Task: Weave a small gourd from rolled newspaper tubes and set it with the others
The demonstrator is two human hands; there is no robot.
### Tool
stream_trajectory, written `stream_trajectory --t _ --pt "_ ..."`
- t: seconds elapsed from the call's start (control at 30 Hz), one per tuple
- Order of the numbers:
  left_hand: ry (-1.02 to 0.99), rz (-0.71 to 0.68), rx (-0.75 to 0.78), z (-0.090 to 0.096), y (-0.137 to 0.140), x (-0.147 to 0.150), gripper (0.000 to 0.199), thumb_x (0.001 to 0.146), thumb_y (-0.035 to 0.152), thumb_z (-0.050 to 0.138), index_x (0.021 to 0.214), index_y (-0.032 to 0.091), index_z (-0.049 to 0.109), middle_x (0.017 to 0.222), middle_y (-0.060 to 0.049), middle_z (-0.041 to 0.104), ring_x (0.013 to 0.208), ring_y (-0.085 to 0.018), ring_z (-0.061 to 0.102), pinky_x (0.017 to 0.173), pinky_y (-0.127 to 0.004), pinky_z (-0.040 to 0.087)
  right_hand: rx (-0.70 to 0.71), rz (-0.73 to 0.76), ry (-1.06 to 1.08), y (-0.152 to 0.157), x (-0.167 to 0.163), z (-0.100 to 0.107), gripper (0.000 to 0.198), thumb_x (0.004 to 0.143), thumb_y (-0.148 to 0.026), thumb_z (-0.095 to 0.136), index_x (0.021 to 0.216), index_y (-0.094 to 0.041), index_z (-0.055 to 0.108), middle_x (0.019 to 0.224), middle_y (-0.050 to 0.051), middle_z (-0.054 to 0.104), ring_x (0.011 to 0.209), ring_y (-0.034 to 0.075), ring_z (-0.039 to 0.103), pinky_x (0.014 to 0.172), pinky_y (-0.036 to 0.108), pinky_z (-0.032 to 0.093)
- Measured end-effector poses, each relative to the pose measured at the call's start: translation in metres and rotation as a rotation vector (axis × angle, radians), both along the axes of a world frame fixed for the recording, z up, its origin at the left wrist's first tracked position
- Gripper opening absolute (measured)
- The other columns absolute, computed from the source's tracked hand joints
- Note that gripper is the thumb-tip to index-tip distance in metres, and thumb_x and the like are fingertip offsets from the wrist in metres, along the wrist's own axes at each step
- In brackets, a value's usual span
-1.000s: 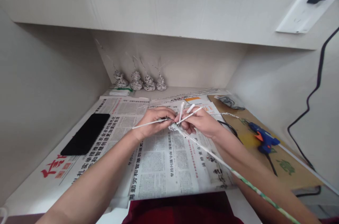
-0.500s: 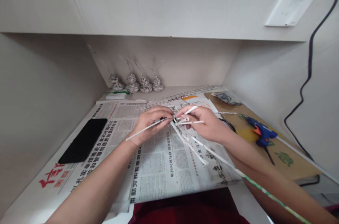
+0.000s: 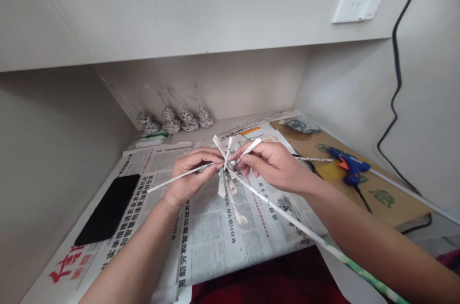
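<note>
White paper tubes [image 3: 228,154], now star-like

Newspaper [image 3: 212,232] and cardboard [image 3: 402,210] lie on the pale surface [image 3: 220,127], with woven gourd shapes [image 3: 189,122] standing toward its back.

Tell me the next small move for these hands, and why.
Perhaps the right hand should bend the long paper stick over one of the short sticks, while the left hand steadies the middle. The long paper stick runs off toward the lower right, the short sticks fan out from the middle, and both hands are right there.
</note>
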State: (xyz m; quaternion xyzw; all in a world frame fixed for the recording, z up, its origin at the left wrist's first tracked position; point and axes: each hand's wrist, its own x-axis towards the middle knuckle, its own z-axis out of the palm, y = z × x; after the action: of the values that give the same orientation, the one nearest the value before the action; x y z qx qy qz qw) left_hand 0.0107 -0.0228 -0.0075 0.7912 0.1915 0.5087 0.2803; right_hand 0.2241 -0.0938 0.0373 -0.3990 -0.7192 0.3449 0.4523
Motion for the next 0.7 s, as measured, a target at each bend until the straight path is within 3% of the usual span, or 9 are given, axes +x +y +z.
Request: stream_trajectory --t 0.3,0.53,0.7 --pt "0.07 0.074 0.05 -0.005 0.008 0.002 0.006 0.077 0.017 0.072 0.082 0.019 0.073 0.087 -0.005 0.074 0.086 -0.017 0.069 0.083 -0.03 0.055 0.111 -0.173 -0.136 0.011 -0.015 -0.016 0.01 0.086 -0.026 0.061 0.085 -0.02 0.07 0.076 -0.001 0.067 0.065 0.012 0.056 0.061 0.024 0.042" --pt "0.129 0.114 -0.007 -0.013 0.018 0.0 0.006 0.08 0.018 0.068 0.084 0.018 0.072 0.09 -0.006 0.074 0.087 -0.017 0.069 0.085 -0.029 0.054 -0.034 -0.25 0.008 0.041 -0.023 -0.041 0.022 0.085 -0.031 0.057 0.069 -0.018 0.065 0.062 -0.002 0.058 0.059 0.012 0.051 0.055 0.023 0.037" --pt "0.135 0.118 -0.087 -0.013 0.021 -0.003 0.008 0.079 0.017 0.066 0.083 0.018 0.072 0.089 -0.007 0.074 0.084 -0.018 0.069 0.077 -0.028 0.057 0.028 -0.308 -0.011 0.054 -0.032 -0.048 0.016 0.084 -0.02 0.055 0.08 -0.02 0.071 0.069 -0.001 0.066 0.066 0.014 0.06 0.063 0.024 0.041"
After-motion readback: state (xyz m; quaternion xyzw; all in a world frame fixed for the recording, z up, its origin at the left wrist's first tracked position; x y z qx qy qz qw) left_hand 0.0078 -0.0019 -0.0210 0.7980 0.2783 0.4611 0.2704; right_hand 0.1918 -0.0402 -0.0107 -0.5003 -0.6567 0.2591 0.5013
